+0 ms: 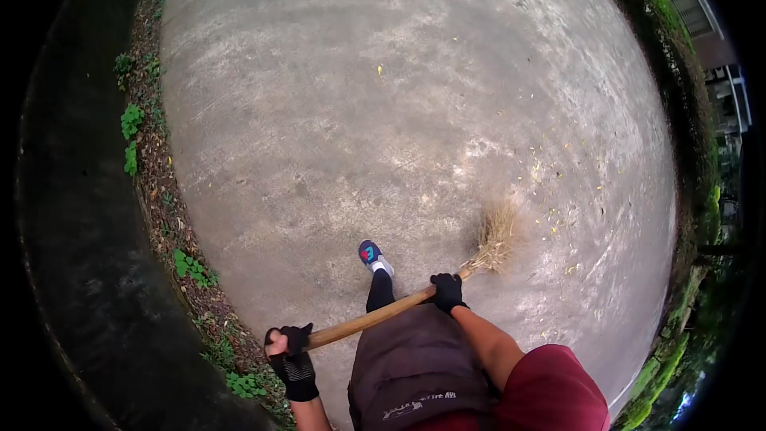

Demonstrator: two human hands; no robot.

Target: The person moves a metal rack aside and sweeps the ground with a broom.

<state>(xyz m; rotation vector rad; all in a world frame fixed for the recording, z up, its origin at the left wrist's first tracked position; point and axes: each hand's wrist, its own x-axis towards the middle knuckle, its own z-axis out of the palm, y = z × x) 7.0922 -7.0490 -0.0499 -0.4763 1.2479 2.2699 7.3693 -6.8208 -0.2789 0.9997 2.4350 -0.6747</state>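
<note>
A straw broom with a wooden handle slants across the front of my body. My left hand, in a black glove with bare fingertips showing, is closed around the handle's upper end. Lower down, close to the bristles, my right hand grips the same handle in a black glove. The broom's bristles fan out over the concrete to my right and look blurred. Small yellow leaves lie scattered on the ground just beyond the bristles.
A wide concrete path stretches ahead. Leaf litter and green plants line its left edge, beside a dark channel or strip. Along the right runs a grassy verge. My shoe stands on the concrete.
</note>
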